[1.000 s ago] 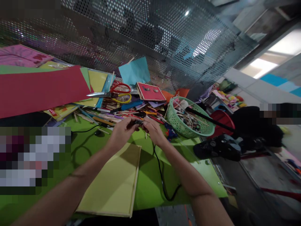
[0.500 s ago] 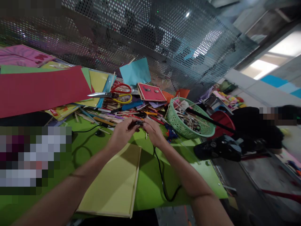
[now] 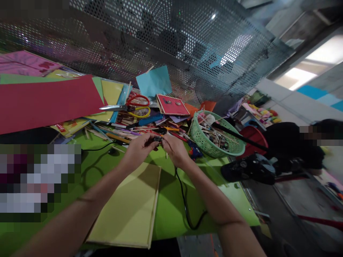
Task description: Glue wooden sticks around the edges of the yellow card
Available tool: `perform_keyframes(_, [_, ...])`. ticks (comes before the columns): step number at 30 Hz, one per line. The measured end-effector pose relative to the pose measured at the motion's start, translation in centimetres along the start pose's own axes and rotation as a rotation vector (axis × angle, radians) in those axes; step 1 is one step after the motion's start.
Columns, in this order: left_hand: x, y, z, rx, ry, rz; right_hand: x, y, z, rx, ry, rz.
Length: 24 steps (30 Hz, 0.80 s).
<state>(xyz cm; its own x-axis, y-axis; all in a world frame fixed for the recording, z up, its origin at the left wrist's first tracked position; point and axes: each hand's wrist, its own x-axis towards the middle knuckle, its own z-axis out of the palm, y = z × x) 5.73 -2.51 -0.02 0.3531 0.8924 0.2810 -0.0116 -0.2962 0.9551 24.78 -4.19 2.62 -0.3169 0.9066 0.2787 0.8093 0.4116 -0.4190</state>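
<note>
My left hand (image 3: 139, 150) and my right hand (image 3: 174, 149) meet above the green table, fingertips pinched together. Between them is a small dark, shiny object (image 3: 158, 139), mostly covered by fingers, so its kind does not show. Both hands are closed on it. Below my wrists lies a yellow board (image 3: 128, 210) with thin wooden strips along its edges, flat on the table. Just beyond my fingers spreads a pile of sticks and pens, with red-and-yellow-handled scissors (image 3: 130, 107) on top.
A green basket (image 3: 227, 151) of small parts stands right of my hands, near a blue glue gun (image 3: 195, 150). A black cable (image 3: 184, 203) curls across the table (image 3: 171, 221). Red paper (image 3: 48, 103) lies at left; perforated metal (image 3: 166, 46) rises behind. Another person (image 3: 284, 142) is at right.
My fingers have shifted slightly around the small dark object, and my right hand has turned a little, covering more of it. The things on the table have not moved.
</note>
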Motion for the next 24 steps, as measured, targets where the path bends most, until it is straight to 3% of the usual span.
perform_keyframes(9, [0.4,-0.2,-0.1,-0.058,-0.019,0.003,-0.2,0.1,-0.5,0.273,-0.053,0.014])
perform_keyframes(18, [-0.1,-0.1,0.1,0.048,-0.001,0.065,-0.2,0.0,0.0,0.077,0.028,0.034])
perform_keyframes(24, [0.1,-0.2,0.1,-0.026,0.0,0.025,-0.3,0.5,0.5,0.257,0.046,0.053])
